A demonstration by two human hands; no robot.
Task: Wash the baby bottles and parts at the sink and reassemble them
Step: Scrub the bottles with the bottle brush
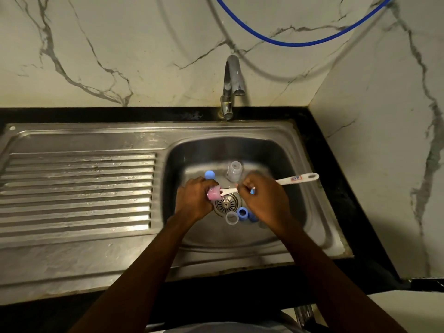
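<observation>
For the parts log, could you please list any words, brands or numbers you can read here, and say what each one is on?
Brush, held in the right hand: a small red and blue label on the handle, too blurred to read.
Bottle, pink part in the left hand, tap: no text visible.

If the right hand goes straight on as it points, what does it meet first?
Probably the pink part in the left hand; the right hand holds a brush pointing into it. Depth is unclear.
</observation>
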